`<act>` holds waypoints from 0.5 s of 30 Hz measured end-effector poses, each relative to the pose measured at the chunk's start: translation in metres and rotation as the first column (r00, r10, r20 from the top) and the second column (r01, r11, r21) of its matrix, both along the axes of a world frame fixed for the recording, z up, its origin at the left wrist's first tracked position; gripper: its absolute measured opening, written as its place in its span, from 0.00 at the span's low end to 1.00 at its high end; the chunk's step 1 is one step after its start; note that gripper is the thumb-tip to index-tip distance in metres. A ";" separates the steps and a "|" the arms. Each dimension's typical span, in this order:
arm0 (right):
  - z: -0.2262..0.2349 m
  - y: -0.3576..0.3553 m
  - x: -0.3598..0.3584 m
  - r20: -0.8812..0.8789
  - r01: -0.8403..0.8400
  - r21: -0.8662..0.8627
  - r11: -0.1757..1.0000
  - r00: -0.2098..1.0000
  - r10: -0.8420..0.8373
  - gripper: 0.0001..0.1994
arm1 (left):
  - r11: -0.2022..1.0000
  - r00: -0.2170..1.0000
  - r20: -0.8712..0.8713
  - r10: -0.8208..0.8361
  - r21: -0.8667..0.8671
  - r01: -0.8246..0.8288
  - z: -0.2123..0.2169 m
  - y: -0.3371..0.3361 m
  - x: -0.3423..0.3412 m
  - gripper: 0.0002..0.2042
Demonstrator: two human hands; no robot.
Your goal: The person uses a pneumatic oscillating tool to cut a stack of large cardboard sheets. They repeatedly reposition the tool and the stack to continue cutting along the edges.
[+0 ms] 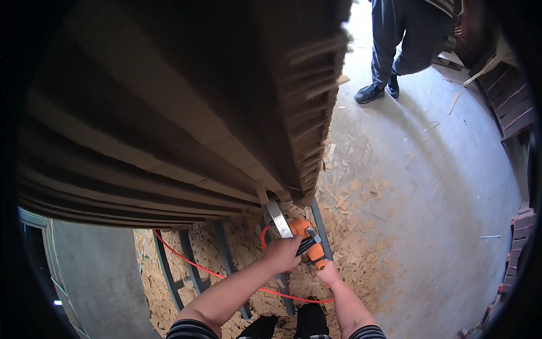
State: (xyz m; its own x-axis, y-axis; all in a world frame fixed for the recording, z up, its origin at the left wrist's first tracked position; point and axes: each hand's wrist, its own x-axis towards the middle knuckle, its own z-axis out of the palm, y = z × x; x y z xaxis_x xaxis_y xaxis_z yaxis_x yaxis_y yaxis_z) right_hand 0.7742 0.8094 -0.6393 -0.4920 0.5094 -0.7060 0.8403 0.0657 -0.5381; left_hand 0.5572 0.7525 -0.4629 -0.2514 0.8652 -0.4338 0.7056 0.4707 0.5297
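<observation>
Both my hands are on an orange air tool point(316, 252) with a flat silver metal head point(279, 219). My left hand point(282, 255) is closed round its front part, beside the metal head. Lower and to the right, my right hand point(327, 274) is wrapped round the rear end. The metal head points up against the lower edge of a tall stack of brown cardboard point(220, 141), near its right corner. Where exactly the tip meets the cardboard is hard to make out. A red hose point(192, 263) curves under my forearms and up near the tool.
Small cardboard scraps point(361, 226) litter the floor around the stack. Dark rails point(226, 248) run beneath it, near my feet. Another person point(389, 45) stands at the far right on the grey floor. Dark stacked material point(502, 90) lines the right side.
</observation>
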 end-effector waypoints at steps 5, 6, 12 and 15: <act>-0.028 -0.001 0.004 0.001 0.018 0.030 0.999 1.000 -0.018 0.14 | 1.000 1.000 0.011 0.016 -0.004 -0.016 -0.045 0.003 -0.001 0.16; -0.035 -0.001 0.005 0.002 0.027 0.026 0.999 1.000 -0.027 0.14 | 1.000 1.000 0.012 0.024 -0.004 -0.024 -0.050 0.004 -0.002 0.16; -0.062 -0.009 0.011 0.078 0.040 0.039 0.998 0.996 -0.043 0.14 | 0.997 0.995 0.076 0.069 -0.052 -0.065 -0.099 0.010 -0.010 0.17; -0.072 -0.011 0.008 0.134 0.075 0.026 0.997 0.988 -0.078 0.13 | 0.992 0.992 0.073 0.107 -0.073 -0.102 -0.144 0.011 -0.019 0.20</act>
State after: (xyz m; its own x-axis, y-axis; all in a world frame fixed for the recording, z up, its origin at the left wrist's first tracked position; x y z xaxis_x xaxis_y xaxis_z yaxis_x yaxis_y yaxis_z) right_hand 0.7820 0.7981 -0.7110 -0.3520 0.5572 -0.7521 0.9080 0.0084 -0.4188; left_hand 0.5384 0.7631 -0.6072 -0.3028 0.8032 -0.5129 0.6090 0.5771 0.5441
